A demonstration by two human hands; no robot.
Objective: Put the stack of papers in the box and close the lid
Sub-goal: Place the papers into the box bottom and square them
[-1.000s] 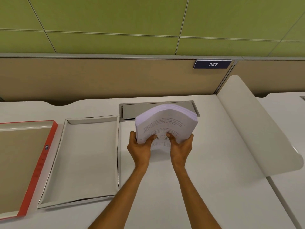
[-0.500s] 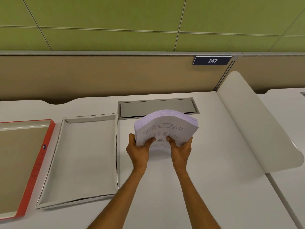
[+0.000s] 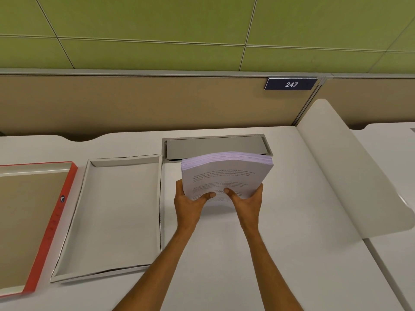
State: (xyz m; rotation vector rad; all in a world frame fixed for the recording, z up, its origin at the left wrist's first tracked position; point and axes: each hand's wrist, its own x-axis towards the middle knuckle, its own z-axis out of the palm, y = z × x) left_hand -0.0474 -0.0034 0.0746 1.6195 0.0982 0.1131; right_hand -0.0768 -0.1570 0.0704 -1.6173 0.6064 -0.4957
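A thick stack of printed white papers is held upright and slightly bowed above the desk. My left hand grips its lower left corner and my right hand grips its lower right, thumbs on the front sheet. The open shallow white box lies flat on the desk to the left of my hands, nothing inside it. Its lid, red-edged with a brown inside, lies upturned further left, partly cut off by the frame edge.
A white desk carries everything. A grey cable hatch sits behind the papers. A curved white divider panel rises on the right. A tan partition with a "247" plate backs the desk.
The paper stack has come down a little and its top edge has flattened somewhat. Both hands keep the same grip on its lower edge.
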